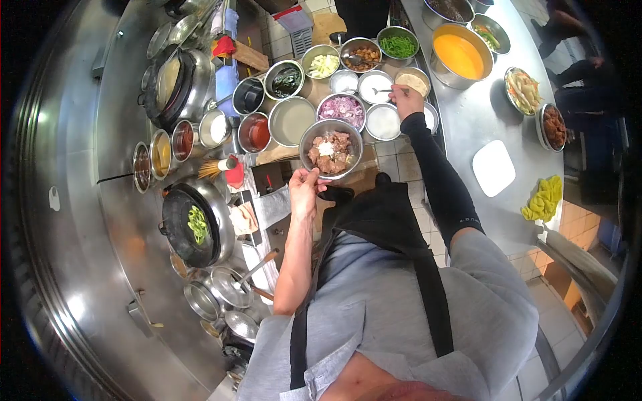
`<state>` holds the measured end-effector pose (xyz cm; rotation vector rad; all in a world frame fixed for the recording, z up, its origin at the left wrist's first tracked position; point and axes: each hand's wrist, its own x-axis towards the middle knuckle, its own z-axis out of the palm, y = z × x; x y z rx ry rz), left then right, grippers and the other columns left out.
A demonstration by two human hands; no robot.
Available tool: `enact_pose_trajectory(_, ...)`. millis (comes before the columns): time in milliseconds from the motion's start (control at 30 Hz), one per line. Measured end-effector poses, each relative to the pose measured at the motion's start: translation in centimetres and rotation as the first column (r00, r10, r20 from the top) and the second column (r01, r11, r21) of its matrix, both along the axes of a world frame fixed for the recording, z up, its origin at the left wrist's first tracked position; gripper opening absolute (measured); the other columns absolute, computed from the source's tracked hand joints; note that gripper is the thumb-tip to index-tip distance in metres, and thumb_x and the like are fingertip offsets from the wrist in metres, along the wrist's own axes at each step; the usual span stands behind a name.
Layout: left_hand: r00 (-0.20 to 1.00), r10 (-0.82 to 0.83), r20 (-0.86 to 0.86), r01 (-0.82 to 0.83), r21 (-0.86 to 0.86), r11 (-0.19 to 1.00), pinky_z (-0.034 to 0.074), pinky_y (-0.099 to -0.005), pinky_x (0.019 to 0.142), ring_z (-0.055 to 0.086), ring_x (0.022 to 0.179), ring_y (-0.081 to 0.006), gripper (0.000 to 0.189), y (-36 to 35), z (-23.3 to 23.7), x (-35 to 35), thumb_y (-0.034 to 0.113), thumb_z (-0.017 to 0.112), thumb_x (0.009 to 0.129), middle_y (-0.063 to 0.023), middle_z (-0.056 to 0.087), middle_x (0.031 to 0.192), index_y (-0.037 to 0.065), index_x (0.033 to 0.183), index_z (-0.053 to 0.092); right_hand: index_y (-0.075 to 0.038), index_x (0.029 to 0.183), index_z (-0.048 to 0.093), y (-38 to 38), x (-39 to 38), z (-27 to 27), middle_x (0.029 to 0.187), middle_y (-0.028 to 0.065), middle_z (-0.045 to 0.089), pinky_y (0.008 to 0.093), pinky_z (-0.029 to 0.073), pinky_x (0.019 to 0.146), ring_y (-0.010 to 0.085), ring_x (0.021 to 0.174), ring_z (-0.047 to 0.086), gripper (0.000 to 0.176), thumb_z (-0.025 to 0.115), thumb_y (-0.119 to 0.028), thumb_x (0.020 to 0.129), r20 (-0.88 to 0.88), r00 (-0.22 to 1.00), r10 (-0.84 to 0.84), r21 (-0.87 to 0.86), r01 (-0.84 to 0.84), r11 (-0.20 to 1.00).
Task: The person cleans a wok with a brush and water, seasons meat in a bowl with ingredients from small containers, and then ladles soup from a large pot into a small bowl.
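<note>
My left hand (306, 190) grips the near rim of a metal bowl (328, 125). Chunks of raw meat (326, 164) lie in it, with a small heap of white powder (326, 148) on top. Farther right, my right hand (407, 101), in a black sleeve, has its fingers closed on a spoon (383, 90). The spoon's tip reaches over a container of white seasoning (372, 84). Another bowl of white granules (383, 121) sits just below it. Sliced purple onion (341, 108) fills a bowl right behind the meat bowl.
Containers of red sauce (255, 134), pale liquid (291, 121), dark greens (287, 79) and chopped scallions (398, 45) surround the seasonings. A pot of orange liquid (459, 53) and a white board (494, 168) stand on the right counter. A wok (184, 234) with green peppers sits left.
</note>
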<state>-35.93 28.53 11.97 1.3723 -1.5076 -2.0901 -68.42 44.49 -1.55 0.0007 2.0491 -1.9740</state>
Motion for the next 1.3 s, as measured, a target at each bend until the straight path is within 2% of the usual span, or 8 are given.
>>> enact_pose_trajectory(467, 0.994, -0.092, -0.056, 0.089, -0.058, 0.994, 0.054, -0.0251, 0.056, 0.07, 0.069, -0.0173, 0.016, -0.6, -1.1, -7.3, 0.011, 0.067, 0.099, -0.0076, 0.066, 0.083, 0.005, 0.093, 0.055, 0.005, 0.113, 0.072, 5.6, 3.1, 11.1, 0.091, 0.0112, 0.077, 0.0275, 0.055, 0.078, 0.0135, 0.082, 0.071, 0.026, 0.06, -0.015, 0.102, -0.15, 0.988, -0.034, -0.179, 0.006, 0.984)
enact_pose_trajectory(600, 0.99, -0.112, -0.09, 0.114, 0.012, 0.993, 0.053, -0.0247, 0.057, 0.066, 0.065, -0.0157, 0.016, 0.0, -1.4, -9.4, 0.01, 0.066, 0.1, -0.0069, 0.065, 0.08, 0.005, 0.094, 0.053, 0.0, 0.111, 0.074, 4.4, 2.2, 10.6, 0.093, 0.0109, 0.077, 0.0289, 0.055, 0.083, 0.0154, 0.088, 0.072, 0.023, 0.064, -0.018, 0.101, -0.409, 0.908, 0.088, 0.274, 0.031, 0.961)
enact_pose_trajectory(733, 0.981, -0.159, -0.113, 0.161, 0.006, 0.987, 0.052, -0.0249, 0.056, 0.066, 0.065, -0.0156, 0.016, 0.6, -0.3, -7.6, 0.011, 0.065, 0.101, -0.0064, 0.066, 0.079, 0.005, 0.092, 0.052, -0.005, 0.104, 0.075, 2.1, 0.9, 11.1, 0.095, 0.0171, 0.075, 0.0455, 0.055, 0.082, 0.0375, 0.09, 0.07, 0.024, 0.062, -0.024, 0.096, -0.678, 0.694, 0.242, 0.409, 0.083, 0.909)
enact_pose_trajectory(833, 0.976, -0.209, -0.057, 0.209, -0.005, 0.978, 0.052, -0.0246, 0.056, 0.068, 0.067, -0.0156, 0.013, 0.7, 0.4, -5.1, 0.011, 0.065, 0.101, -0.0074, 0.067, 0.081, 0.004, 0.098, 0.054, -0.006, 0.097, 0.073, 0.7, -0.8, 11.1, 0.092, 0.0198, 0.073, 0.0512, 0.053, 0.08, 0.0396, 0.089, 0.069, 0.026, 0.055, -0.025, 0.096, -0.58, 0.708, 0.404, 0.589, 0.022, 0.808)
enact_pose_trajectory(933, 0.974, -0.222, -0.035, 0.223, 0.024, 0.975, 0.052, -0.0238, 0.056, 0.067, 0.067, -0.0147, 0.013, 0.8, 0.3, -3.0, 0.012, 0.065, 0.101, -0.0078, 0.068, 0.082, 0.003, 0.103, 0.055, -0.002, 0.103, 0.072, -1.2, -4.5, 2.7, 0.092, 0.0254, 0.071, 0.051, 0.054, 0.083, 0.0416, 0.092, 0.069, 0.031, 0.059, -0.029, 0.095, -0.288, 0.827, 0.483, 0.761, -0.109, 0.64)
enact_pose_trajectory(1033, 0.987, -0.155, -0.037, 0.158, 0.069, 0.985, 0.05, -0.022, 0.056, 0.067, 0.067, -0.0138, 0.011, 0.5, 0.6, -0.8, 0.01, 0.065, 0.101, -0.0074, 0.068, 0.081, 0.004, 0.101, 0.056, -0.003, 0.111, 0.072, -0.7, -3.9, 3.9, 0.101, 0.0262, 0.07, 0.0516, 0.053, 0.085, 0.0427, 0.098, 0.067, 0.038, 0.065, -0.035, 0.093, -0.324, 0.876, 0.356, 0.734, -0.005, 0.679)
enact_pose_trajectory(1167, 0.998, -0.015, -0.065, 0.019, 0.071, 0.997, 0.049, -0.0213, 0.054, 0.066, 0.064, -0.0132, 0.013, -0.3, 1.1, 2.2, 0.01, 0.066, 0.101, -0.0086, 0.07, 0.079, 0.007, 0.095, 0.055, -0.007, 0.116, 0.073, -2.1, -2.2, 11.5, 0.115, 0.019, 0.067, 0.0522, 0.05, 0.091, 0.0423, 0.108, 0.062, 0.036, 0.069, -0.033, 0.091, -0.674, 0.716, 0.183, 0.467, 0.221, 0.856)
enact_pose_trajectory(1300, 0.99, 0.071, -0.125, -0.061, 0.076, 0.995, 0.049, -0.0219, 0.053, 0.067, 0.063, -0.0136, 0.015, -2.1, 1.2, 4.5, 0.009, 0.069, 0.099, -0.0069, 0.07, 0.077, 0.011, 0.093, 0.056, -0.01, 0.112, 0.076, -6.9, -7.4, 9.7, 0.118, 0.0146, 0.071, 0.0508, 0.043, 0.1, 0.0355, 0.115, 0.063, 0.028, 0.057, -0.022, 0.096, -0.277, 0.725, 0.63, 0.946, 0.091, 0.311)
